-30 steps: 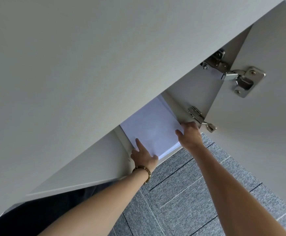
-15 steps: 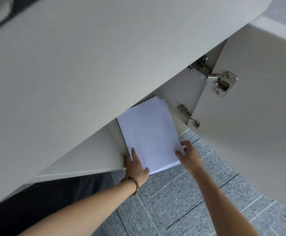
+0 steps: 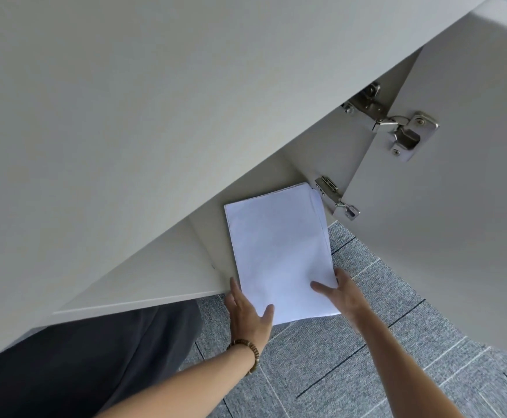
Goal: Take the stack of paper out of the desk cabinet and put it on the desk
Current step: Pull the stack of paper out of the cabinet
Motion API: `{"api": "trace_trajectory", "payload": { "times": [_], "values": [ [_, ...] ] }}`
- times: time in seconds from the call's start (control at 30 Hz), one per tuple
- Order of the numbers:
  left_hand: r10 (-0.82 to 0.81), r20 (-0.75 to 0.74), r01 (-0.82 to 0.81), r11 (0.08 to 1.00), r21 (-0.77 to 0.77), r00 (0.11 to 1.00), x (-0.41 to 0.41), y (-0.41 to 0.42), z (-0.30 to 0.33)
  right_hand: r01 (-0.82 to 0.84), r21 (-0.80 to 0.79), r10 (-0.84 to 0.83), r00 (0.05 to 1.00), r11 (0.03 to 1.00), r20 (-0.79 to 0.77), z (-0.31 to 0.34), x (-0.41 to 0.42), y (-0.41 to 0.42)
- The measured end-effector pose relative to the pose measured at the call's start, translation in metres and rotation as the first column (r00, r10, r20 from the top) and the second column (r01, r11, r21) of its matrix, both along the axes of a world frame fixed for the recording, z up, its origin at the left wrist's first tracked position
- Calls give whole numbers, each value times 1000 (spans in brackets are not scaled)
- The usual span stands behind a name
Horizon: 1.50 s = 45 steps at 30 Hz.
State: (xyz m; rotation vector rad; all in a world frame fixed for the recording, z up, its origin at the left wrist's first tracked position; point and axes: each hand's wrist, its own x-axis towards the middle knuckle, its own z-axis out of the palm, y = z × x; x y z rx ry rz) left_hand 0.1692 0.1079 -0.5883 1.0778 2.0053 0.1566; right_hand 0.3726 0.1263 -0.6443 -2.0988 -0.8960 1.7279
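Observation:
A white stack of paper [image 3: 279,248] hangs in the air in front of the open desk cabinet [image 3: 318,167], almost wholly clear of the cabinet opening. My left hand [image 3: 247,312] grips its near left corner, thumb on top. My right hand [image 3: 341,295] grips the near right corner, thumb on the sheet. The white desk top [image 3: 125,101] fills the upper left of the view, above the cabinet.
The cabinet door [image 3: 457,221] stands open on the right, with two metal hinges [image 3: 397,128] at its inner edge. A second white panel [image 3: 155,276] juts out on the left. Grey carpet tiles [image 3: 367,357] lie below. My dark trouser leg [image 3: 80,366] is at the lower left.
Both hands have drawn the stack out of the cabinet toward me; more of the sheet now shows, and it has turned to point away from me.

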Motion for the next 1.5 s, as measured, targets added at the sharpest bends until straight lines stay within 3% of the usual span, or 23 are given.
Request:
{"api": "trace_trajectory", "payload": {
  "times": [0.3,0.43,0.5,0.7,0.87,1.07,1.5],
  "values": [
    [325,159,-331,943,12,932,7,7,-2,-33,56,28,996,998,82,4,3,-1],
    [500,375,-478,864,-155,781,4,14,10,-55,50,52,997,997,59,14,6,-9],
    [470,411,-424,882,-204,781,-1,16,22,-57,54,53,996,997,68,20,4,-13],
    [193,387,-152,979,-133,902,-18,26,81,-34,90,25,995,995,97,84,-17,-15],
    [36,328,10,991,-137,944,-28,31,153,-17,143,13,1000,990,28,151,-21,-41],
    [-28,356,84,986,-144,934,-27,3,246,48,191,-40,998,980,-43,244,-22,-96],
    [-117,510,103,993,57,852,-18,-110,396,256,407,-233,967,877,-107,387,-10,-221]
  ]
}}
